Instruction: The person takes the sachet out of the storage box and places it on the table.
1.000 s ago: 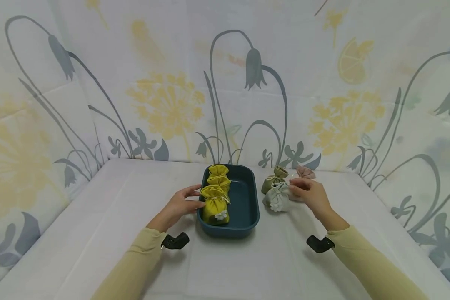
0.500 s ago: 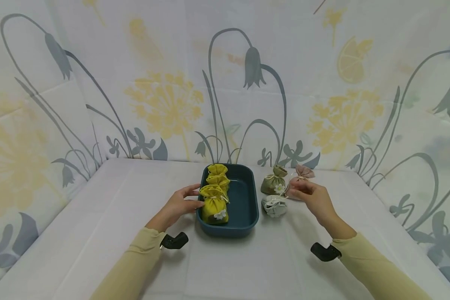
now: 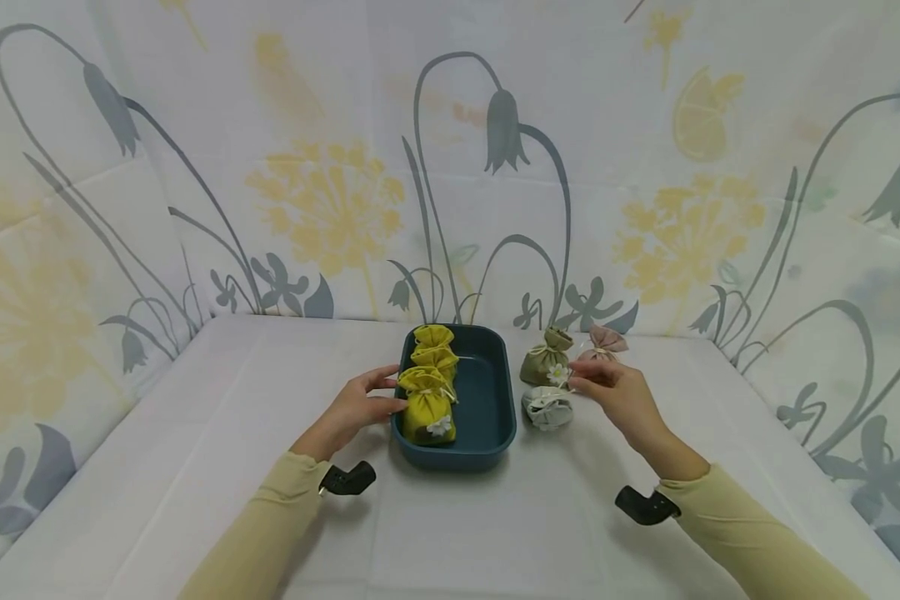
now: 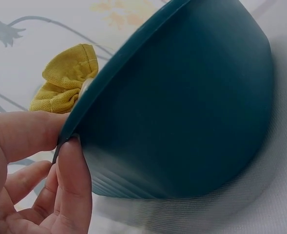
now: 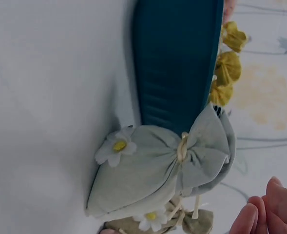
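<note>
My left hand [image 3: 358,411] pinches the left rim of a deep blue bin [image 4: 172,107], thumb and finger on either side of the wall. Three yellow drawstring pouches [image 3: 429,404] stand in a row along the bin's left side, the front one with a white flower. Right of the bin, a pale grey-green drawstring pouch [image 5: 138,178] stands on the table, its gathered top towards the head camera. My right hand [image 3: 621,400] hovers just beside this pouch, its fingertips close together [image 5: 267,212] and apart from the cloth in the right wrist view.
An olive pouch [image 3: 546,367] with a white flower stands behind the pale one. A pink pouch [image 3: 606,340] is partly hidden by my right hand. White cloth covers the table [image 3: 450,533], and a printed flower curtain [image 3: 330,208] hangs behind it.
The pale pouch has tipped so that its top faces the head camera and its flower is out of sight there. The olive pouch's flower has come into view. My left hand stays put.
</note>
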### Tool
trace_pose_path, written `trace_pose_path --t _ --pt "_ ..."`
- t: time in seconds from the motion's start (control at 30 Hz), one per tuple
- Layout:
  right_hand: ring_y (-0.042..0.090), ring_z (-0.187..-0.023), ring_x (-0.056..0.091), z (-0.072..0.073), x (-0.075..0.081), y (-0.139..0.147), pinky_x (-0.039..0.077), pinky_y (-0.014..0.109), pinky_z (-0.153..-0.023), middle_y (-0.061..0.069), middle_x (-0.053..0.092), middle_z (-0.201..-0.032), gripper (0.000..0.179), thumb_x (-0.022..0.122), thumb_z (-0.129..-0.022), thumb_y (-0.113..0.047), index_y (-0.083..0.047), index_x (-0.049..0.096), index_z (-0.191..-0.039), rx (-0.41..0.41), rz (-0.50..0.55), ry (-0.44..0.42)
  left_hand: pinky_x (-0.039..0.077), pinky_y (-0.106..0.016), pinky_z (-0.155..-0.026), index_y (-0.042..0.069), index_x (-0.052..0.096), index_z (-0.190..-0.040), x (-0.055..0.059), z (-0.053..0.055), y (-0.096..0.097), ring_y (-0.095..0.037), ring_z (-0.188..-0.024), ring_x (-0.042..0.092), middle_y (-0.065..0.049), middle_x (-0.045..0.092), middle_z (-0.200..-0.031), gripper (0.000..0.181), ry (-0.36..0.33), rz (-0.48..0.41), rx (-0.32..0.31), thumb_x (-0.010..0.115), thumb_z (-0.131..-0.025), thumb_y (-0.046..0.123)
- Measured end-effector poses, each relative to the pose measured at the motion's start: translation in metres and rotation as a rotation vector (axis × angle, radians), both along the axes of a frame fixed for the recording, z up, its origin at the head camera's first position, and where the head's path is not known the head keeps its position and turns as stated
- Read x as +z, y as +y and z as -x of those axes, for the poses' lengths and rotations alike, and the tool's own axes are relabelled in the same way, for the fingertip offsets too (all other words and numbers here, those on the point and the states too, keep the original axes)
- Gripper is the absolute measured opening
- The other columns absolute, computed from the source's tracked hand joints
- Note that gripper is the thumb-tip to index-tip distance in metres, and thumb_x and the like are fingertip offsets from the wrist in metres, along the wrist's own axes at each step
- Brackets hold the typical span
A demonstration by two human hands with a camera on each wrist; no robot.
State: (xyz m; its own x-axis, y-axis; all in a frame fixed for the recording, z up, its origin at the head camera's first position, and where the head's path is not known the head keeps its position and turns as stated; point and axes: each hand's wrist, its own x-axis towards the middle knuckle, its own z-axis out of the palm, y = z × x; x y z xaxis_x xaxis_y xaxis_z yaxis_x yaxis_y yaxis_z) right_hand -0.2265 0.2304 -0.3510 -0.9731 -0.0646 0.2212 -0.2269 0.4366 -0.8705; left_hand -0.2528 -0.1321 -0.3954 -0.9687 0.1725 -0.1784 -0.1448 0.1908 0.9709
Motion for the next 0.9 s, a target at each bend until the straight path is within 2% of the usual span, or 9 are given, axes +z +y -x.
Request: trace_pose_path --t 0.27,0.57,0.9 --pt "0.004 -0.086 0.057 -0.002 0.003 -0.011 0.047 0.016 -0.075 0.018 0.059 -0.105 0.032 0.066 -0.087 -0.011 0.008 0.062 -0.113 0.041 0.001 0.036 0.050 -0.036 -0.082 0.013 0.039 -0.142 0.001 0.000 -0.001 -0.025 -0.103 0.055 -0.017 0.042 -0.133 0.066 0.005 -0.003 -0.008 0.069 -0.083 0.006" --pt "0.007 -0.086 0.059 -0.004 0.007 -0.025 0.048 0.018 -0.075 0.016 0.063 -0.102 0.035 0.067 -0.087 -0.013 0.008 0.061 -0.114 0.080 0.028 0.004 0.050 -0.035 -0.083 0.015 0.040 -0.142 0.000 0.000 0.001 -0.024 -0.105 0.054 -0.015 0.044 -0.131 0.067 -0.001 0.012 0.004 0.070 -0.082 0.008" --pt "0.013 -0.089 0.059 0.002 0.006 -0.041 0.049 0.019 -0.075 0.016 0.064 -0.106 0.034 0.068 -0.086 -0.013 0.005 0.063 -0.115 0.100 0.021 -0.022 0.050 -0.036 -0.083 0.015 0.040 -0.142 0.001 -0.001 0.001 -0.024 -0.106 0.054 -0.015 0.044 -0.132 0.067 -0.001 0.022 0.011 0.071 -0.082 0.008"
